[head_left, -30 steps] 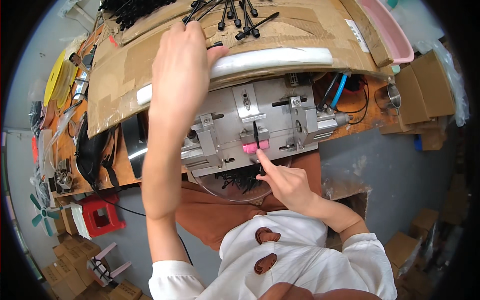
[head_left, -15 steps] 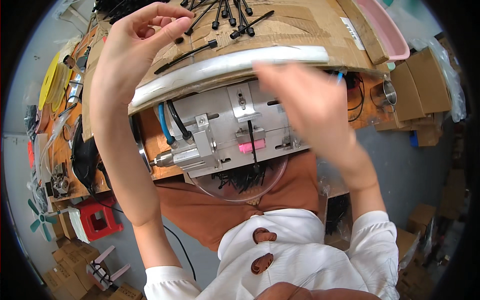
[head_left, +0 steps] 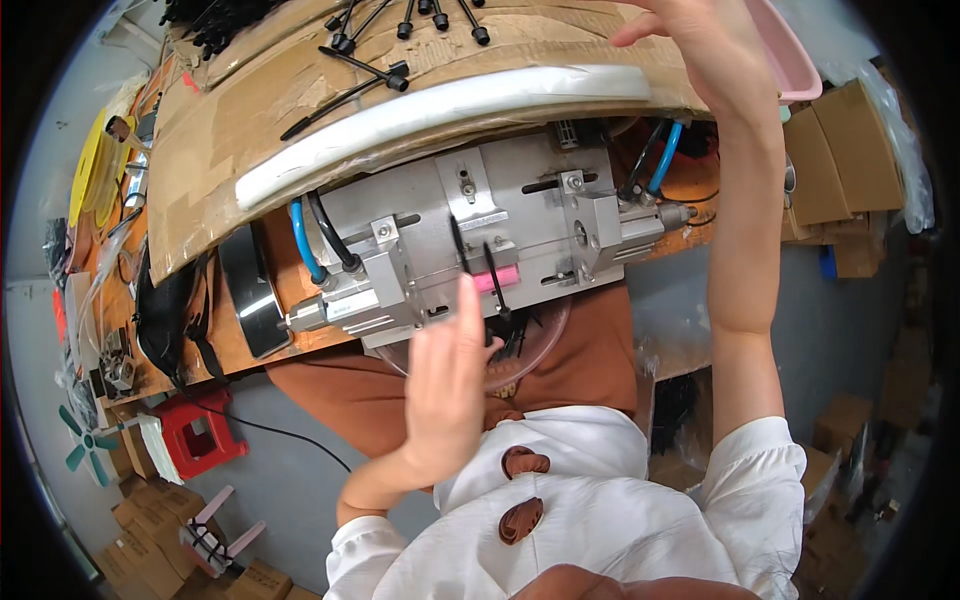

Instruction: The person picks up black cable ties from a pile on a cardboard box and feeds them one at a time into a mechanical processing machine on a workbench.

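Note:
My left hand (head_left: 445,375) is in front of the metal fixture (head_left: 420,240), fingers pointing up. A thin black rod (head_left: 457,240) rises from its fingertips, apparently pinched there; its lower part is hidden by the fingers. Just right of it, a second black rod (head_left: 495,270) sits upright in the fixture, across a pink block (head_left: 508,276). Below, a clear round bowl (head_left: 557,335) holds several black rods, partly covered by my left hand. My right hand (head_left: 700,40) reaches over the cardboard at the top edge, its visible fingers apart and nothing seen in them; some fingertips are cut off.
Black rods with knobbed ends (head_left: 405,30) lie on the cardboard sheet (head_left: 230,130), behind a white padded strip (head_left: 440,115). Blue air hoses (head_left: 305,240) run to both sides of the fixture. A black phone (head_left: 252,290) lies left; a pink bin (head_left: 790,50) stands far right.
My left hand has come down from the cardboard to the front of the fixture, now with a rod at its fingertips. My right hand has moved up and right, away from the fixture.

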`<action>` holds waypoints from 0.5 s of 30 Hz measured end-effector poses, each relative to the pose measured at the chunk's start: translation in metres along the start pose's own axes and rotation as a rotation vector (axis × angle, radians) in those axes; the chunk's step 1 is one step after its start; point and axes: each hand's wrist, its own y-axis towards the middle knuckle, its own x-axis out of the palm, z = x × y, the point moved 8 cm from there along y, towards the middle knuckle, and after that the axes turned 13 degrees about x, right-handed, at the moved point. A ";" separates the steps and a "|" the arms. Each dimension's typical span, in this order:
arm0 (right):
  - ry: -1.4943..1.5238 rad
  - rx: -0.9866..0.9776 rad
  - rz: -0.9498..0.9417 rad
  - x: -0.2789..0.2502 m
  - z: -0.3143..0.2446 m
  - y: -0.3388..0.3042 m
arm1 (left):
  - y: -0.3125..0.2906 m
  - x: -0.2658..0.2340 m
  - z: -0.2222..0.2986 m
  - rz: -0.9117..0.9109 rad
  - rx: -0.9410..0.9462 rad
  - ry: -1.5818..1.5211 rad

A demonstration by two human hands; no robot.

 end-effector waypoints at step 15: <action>0.448 -0.027 -0.007 -0.024 0.019 0.011 | -0.007 0.048 0.004 -0.205 -0.054 0.091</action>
